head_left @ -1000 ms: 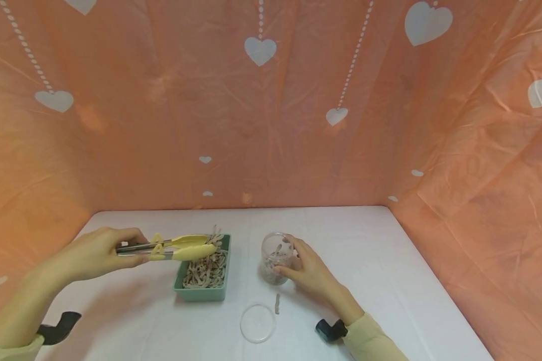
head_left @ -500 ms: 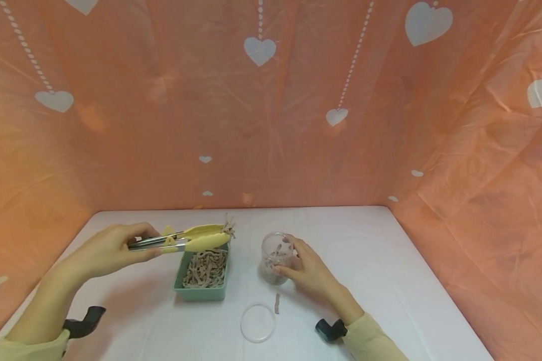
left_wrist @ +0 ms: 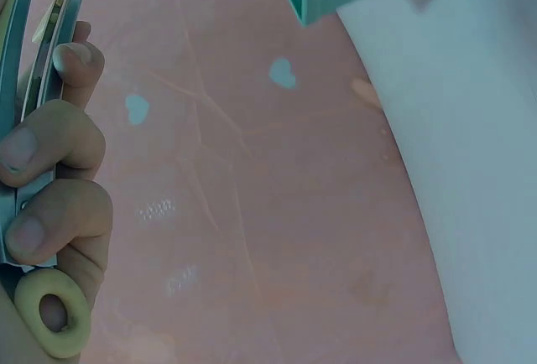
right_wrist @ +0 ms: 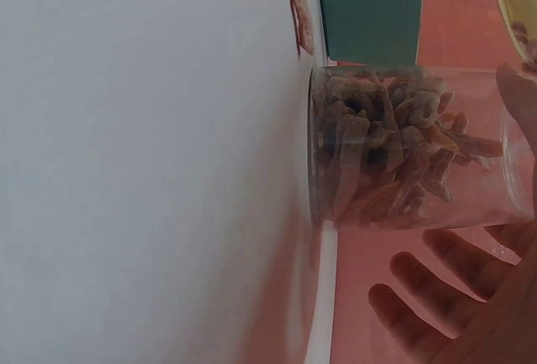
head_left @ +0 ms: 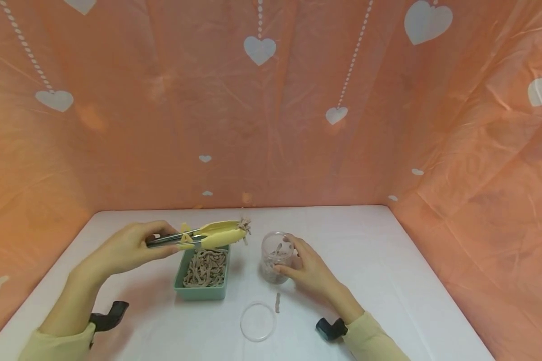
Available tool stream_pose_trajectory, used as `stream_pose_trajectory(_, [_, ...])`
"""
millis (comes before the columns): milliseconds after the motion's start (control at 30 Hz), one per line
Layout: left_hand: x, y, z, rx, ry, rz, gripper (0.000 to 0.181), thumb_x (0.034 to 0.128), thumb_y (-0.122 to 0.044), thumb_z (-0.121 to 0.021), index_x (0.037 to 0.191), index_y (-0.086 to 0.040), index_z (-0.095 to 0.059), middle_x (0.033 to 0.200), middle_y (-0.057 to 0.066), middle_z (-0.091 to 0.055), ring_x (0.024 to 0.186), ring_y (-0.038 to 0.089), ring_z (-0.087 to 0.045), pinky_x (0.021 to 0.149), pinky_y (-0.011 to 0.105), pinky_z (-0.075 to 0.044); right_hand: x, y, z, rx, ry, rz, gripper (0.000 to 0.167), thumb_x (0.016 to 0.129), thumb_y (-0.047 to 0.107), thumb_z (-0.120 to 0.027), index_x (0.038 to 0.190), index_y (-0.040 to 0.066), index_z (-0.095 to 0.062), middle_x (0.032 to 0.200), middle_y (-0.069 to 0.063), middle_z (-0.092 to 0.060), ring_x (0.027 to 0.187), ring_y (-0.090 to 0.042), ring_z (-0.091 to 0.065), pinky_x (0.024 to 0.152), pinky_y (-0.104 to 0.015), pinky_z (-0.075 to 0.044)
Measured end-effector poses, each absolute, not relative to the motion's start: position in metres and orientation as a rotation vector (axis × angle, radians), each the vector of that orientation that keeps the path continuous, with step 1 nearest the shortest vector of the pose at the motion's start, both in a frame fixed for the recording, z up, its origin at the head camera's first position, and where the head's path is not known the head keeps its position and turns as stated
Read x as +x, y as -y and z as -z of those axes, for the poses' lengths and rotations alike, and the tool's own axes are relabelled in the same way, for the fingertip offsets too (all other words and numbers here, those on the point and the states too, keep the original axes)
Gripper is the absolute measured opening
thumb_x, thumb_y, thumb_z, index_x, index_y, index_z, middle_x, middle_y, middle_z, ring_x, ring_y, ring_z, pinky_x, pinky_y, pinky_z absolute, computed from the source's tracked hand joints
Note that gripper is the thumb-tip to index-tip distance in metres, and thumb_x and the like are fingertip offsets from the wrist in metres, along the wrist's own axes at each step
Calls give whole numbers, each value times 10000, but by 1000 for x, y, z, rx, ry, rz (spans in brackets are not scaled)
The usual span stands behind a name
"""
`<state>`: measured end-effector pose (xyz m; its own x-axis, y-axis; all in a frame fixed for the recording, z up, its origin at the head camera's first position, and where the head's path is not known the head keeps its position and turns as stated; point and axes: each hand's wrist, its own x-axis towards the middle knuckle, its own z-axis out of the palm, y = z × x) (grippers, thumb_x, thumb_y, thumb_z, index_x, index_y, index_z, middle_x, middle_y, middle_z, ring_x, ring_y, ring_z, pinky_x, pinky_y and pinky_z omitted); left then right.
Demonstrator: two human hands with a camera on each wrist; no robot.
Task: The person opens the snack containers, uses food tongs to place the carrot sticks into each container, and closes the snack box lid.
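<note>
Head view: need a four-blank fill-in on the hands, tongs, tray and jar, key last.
1. The left hand holds tongs whose tips are coloured ____.
2. Of the green tray and the clear jar, the right hand holds the ____.
3. Exactly ____ loose strip lies on the white table.
4. From the person's viewpoint, the tray stands on the jar's ____ side.

Missing words: yellow; jar; one; left.
</note>
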<state>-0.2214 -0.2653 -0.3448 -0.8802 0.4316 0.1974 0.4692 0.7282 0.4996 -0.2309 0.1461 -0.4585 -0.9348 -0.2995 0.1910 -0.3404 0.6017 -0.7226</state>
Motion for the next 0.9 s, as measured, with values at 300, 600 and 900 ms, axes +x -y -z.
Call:
stream_pose_trajectory(300, [-231, 244, 355, -812, 2828, 995, 159, 937, -316, -794, 1066, -250, -729, 930, -116, -705, 720, 85, -602, 655, 298, -481, -231, -146, 461, 543, 2788, -1248, 850, 899, 492, -796, 1588, 182, -406, 1560, -76, -485, 1468, -317, -423, 1162, -590, -340])
stream_pose_trajectory(600, [-240, 225, 363, -851, 2808, 1104, 171, 935, -273, -800, 1077, -202, -734, 942, -78, -713, 714, 108, -613, 664, 300, -496, -231, -146, 460, 578, 2763, -1242, 835, 905, 473, -797, 1584, 180, -411, 1559, -82, -489, 1466, -323, -426, 1162, -585, -343])
stream_pose_trajectory(900, [-246, 208, 368, -879, 2813, 1120, 212, 930, -329, -803, 1083, -200, -737, 962, -85, -728, 782, 119, -630, 748, 347, -506, -232, -148, 460, 571, 2769, -1216, 844, 900, 483, -799, 1584, 181, -407, 1554, -94, -492, 1442, -329, -456, 1144, -573, -374])
